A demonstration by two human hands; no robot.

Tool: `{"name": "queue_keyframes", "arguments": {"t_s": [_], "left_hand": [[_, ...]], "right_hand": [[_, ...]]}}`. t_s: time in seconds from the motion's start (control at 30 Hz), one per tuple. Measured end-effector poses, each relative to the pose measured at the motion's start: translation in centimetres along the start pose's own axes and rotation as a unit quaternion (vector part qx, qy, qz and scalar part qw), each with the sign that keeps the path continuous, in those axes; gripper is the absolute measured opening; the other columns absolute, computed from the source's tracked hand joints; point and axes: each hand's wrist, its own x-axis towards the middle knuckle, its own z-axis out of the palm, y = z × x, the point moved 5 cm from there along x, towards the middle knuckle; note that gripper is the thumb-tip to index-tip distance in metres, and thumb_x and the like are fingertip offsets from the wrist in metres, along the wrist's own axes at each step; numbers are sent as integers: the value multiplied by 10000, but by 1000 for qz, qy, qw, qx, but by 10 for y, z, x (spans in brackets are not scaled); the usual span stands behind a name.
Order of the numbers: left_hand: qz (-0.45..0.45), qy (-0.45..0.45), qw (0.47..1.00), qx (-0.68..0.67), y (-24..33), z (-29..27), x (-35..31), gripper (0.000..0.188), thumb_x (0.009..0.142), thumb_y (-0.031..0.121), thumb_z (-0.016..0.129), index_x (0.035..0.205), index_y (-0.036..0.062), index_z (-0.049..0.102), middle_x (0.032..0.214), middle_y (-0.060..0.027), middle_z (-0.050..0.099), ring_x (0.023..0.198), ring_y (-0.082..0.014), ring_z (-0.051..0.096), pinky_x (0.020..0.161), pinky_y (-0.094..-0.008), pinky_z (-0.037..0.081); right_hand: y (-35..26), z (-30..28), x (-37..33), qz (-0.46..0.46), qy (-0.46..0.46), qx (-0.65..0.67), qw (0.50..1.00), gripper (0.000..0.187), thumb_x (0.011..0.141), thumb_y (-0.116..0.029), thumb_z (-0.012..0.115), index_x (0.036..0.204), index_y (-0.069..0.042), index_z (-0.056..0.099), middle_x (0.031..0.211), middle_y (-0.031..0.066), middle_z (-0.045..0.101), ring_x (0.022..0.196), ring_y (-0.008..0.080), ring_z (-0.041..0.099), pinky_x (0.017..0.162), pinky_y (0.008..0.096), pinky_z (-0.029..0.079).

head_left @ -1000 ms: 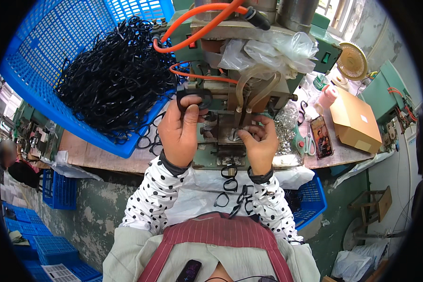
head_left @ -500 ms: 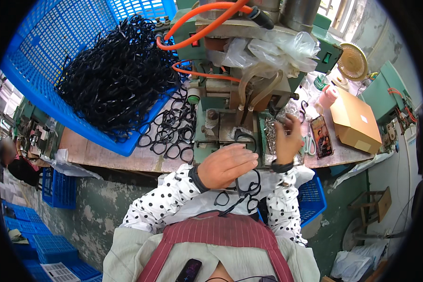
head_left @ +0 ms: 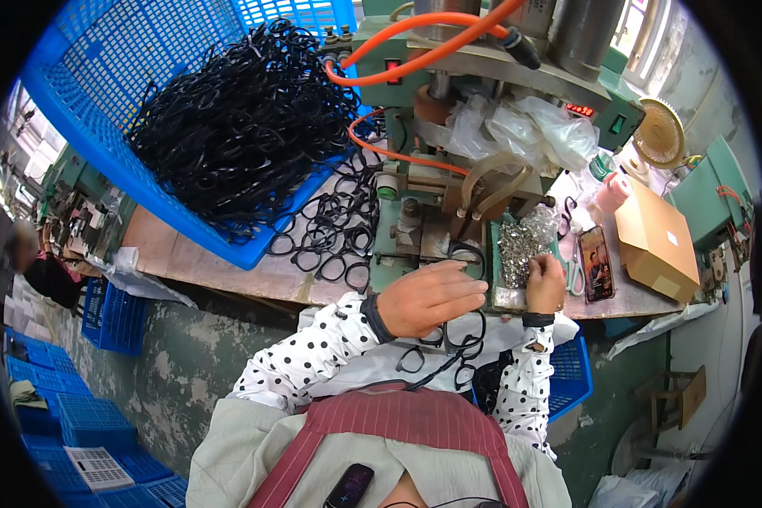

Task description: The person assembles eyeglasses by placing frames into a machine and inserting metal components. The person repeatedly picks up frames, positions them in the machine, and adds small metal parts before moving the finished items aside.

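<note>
My left hand is held palm down before the press, its fingers together. A black eyeglass frame shows one rim beyond these fingers, at the press; the hand seems to grip it, though the thumb and the rest are hidden. More black eyeglass frames lie just below this hand, over the white cloth at my lap. My right hand is at the right side of a green tray of small shiny metal parts. Its fingers are curled in a pinch; what they hold is too small to make out.
A blue basket heaped with black eyeglass frames stands at the left, with loose frames beside it. Right of the tray lie scissors, a phone and a cardboard box. An orange hose crosses above.
My right hand has come down from above the tray to its near right side, and its spread fingers have closed. My left hand keeps its place at the press. The whole view has shifted slightly.
</note>
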Motion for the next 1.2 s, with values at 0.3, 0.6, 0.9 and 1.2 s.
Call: {"name": "queue_keyframes", "arguments": {"t_s": [0.3,0.6,0.9,1.2], "left_hand": [[-168,162,927,292,-57,-45,-89,298,664,32,682,954,99,665,937,-52,611,828,-257,574,680,-392,429],[-283,-140,855,412,-159,-100,-171,193,739,138,643,882,231,733,1040,-5,601,984,-215,540,792,-362,393],[-392,226,880,146,-103,-119,-108,81,901,41,615,974,7,617,965,-65,626,826,-151,575,777,-298,474],[-26,119,978,169,2,-39,5,403,645,-5,650,1040,78,644,989,-40,657,846,-212,620,830,-385,460]], "right_hand": [[2,-9,-8,75,90,112,987,89,916,-111,586,965,-59,639,857,134,690,751,292,683,670,380,518],[-1,-5,-5,96,37,107,989,135,928,-90,563,1011,-73,668,836,118,706,651,221,686,595,349,520],[-14,-8,-2,114,23,125,985,55,928,-82,567,958,-61,607,759,118,688,563,207,671,538,345,500],[-69,-13,8,70,53,368,926,79,836,-23,668,913,-24,651,766,71,684,679,145,640,649,256,496]]}}
